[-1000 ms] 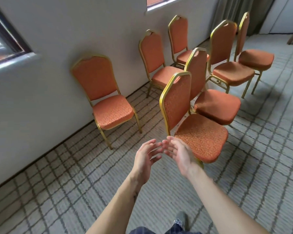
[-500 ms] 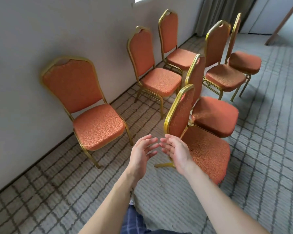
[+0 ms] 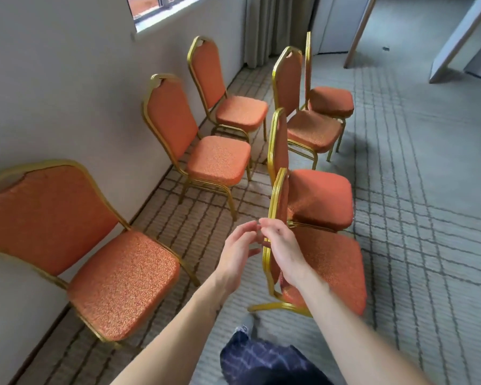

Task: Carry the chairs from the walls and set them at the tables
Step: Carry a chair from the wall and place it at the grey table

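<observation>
- The nearest chair (image 3: 325, 262) stands on the carpet (image 3: 417, 207) right ahead, out from the wall (image 3: 53, 79), its back edge-on to the camera.
- Left hand (image 3: 238, 252) and right hand (image 3: 282, 250) hover before its gilt frame, each grip loosely spread, holding nothing, fingertips almost meeting.
- The chair looks rigid, metal-framed, moderately heavy; the padded seat gives.
- Best hold is probably the top of the backrest rail plus the seat's front edge.
</observation>
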Motion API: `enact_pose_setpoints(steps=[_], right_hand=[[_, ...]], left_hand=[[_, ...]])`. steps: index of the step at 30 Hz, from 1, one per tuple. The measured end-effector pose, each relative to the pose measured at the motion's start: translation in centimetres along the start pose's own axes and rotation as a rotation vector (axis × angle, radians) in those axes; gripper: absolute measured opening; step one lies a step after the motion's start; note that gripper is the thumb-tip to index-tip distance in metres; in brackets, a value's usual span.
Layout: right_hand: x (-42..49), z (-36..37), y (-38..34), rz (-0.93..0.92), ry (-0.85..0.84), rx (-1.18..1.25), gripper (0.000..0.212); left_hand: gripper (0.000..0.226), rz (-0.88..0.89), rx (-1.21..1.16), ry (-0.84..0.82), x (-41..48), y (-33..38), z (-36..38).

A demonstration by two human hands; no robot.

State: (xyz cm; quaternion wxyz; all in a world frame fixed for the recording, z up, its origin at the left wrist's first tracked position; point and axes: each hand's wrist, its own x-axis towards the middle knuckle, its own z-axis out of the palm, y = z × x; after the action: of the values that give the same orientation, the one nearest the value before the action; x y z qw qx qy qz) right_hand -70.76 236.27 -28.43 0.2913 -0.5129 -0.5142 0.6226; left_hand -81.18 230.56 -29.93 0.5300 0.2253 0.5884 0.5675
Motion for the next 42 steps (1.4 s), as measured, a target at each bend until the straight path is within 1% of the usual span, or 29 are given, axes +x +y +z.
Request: enact_pose_setpoints(steps=[3, 6, 8, 10, 11, 13, 14, 16, 17, 19, 21, 25, 28, 32, 34, 35, 37, 42], right_hand=[[4.7, -0.9, 0.4, -0.039, 0.067, -0.052, 0.028], [9.0, -1.3, 0.8, 0.006, 0.103, -0.067, 0.028], [10.9, -1.5, 1.5, 0.031, 0.129, -0.058, 0.028], [12.6, -1.7, 1.8, 0.016, 0.152, -0.083, 0.027], [13.3, -2.0, 1.8, 0.033, 0.185, -0.082, 0.028], [14.3, -2.4, 2.2, 0.084, 0.223, -0.126, 0.041], [14.7, -2.3, 2.7, 0.101, 0.201, -0.180, 0.047], [15.5, -2.3, 3.2, 0.161, 0.125, -0.279, 0.060], [15.8, -2.3, 3.3, 0.193, 0.095, -0.300, 0.066], [16.4, -2.2, 3.4, 0.227, 0.076, -0.284, 0.073], [16.8, -1.9, 3.3, 0.213, 0.124, -0.293, 0.078], [18.1, -1.3, 3.1, 0.206, 0.247, -0.465, 0.082], [19.4, -0.6, 2.8, 0.290, 0.288, -0.573, 0.076], [20.7, 0.3, 2.3, 0.430, 0.361, -0.637, 0.046], [21.3, 1.3, 2.0, 0.478, 0.466, -0.673, 0.039], [21.5, 1.6, 2.1, 0.485, 0.510, -0.690, 0.035], [21.8, 2.2, 2.1, 0.496, 0.607, -0.704, 0.027], [21.2, 3.2, 2.1, 0.506, 0.797, -0.729, 0.022]], left_hand=[[0.037, 0.046, 0.164, -0.078, 3.9, 0.4, 1.5], [0.043, 0.046, 0.326, -0.129, 8.0, 1.2, 2.4], [0.043, 0.061, 0.425, -0.169, 10.7, 1.5, 2.7], [0.039, 0.117, 0.533, -0.201, 13.7, 1.7, 3.0], [0.038, 0.128, 0.615, -0.199, 15.2, 1.8, 3.2], [0.045, 0.179, 0.769, -0.223, 17.3, 2.2, 3.5], [0.053, 0.203, 0.831, -0.264, 17.7, 2.4, 3.5], [0.070, 0.258, 0.994, -0.396, 19.0, 3.1, 3.9], [0.074, 0.299, 1.088, -0.454, 19.9, 3.3, 4.1], [0.076, 0.387, 1.289, -0.563, 21.3, 3.3, 4.5], [0.073, 0.407, 1.408, -0.655, 22.8, 3.4, 4.9], [0.072, 0.496, 1.506, -0.778, 25.5, 3.7, 4.9], [0.063, 0.610, 1.496, -0.872, 28.1, 3.0, 4.3], [0.048, 0.816, 1.509, -1.052, 32.1, 2.2, 3.7], [0.044, 0.960, 1.516, -1.146, 34.1, 2.2, 3.8], [0.042, 1.004, 1.515, -1.161, 34.7, 2.2, 3.8], [0.039, 1.052, 1.505, -1.206, 35.7, 2.6, 4.3], [0.024, 1.145, 1.520, -1.255, 37.3, 2.8, 5.9]])
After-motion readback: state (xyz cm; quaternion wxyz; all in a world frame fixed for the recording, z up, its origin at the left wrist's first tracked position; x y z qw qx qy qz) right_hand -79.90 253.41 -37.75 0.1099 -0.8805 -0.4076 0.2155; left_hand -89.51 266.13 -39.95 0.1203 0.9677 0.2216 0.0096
